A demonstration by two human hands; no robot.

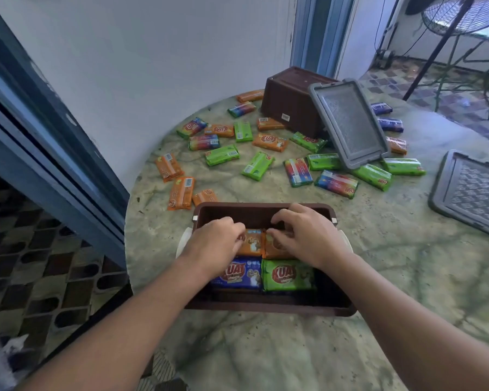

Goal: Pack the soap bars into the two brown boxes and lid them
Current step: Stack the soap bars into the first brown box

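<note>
A big round table (393,277) holds everything. A brown box (266,304) sits open near the person. Another brown box (290,104) lies upside down at the far side, with a grey lid (349,124) leaning on it. A second grey lid (472,193) lies flat to the right. Many soap bars (254,165) are scattered between. In the near box, a blue bar (239,273) and a green bar (288,275) lie side by side. The left hand (213,244) and right hand (302,235) curl their fingers onto two orange bars (259,242) and press them down.

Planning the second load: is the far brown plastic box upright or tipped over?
Tipped over. The far brown plastic box shows its closed base and a label, no opening, and a grey plastic lid leans against it.
</note>
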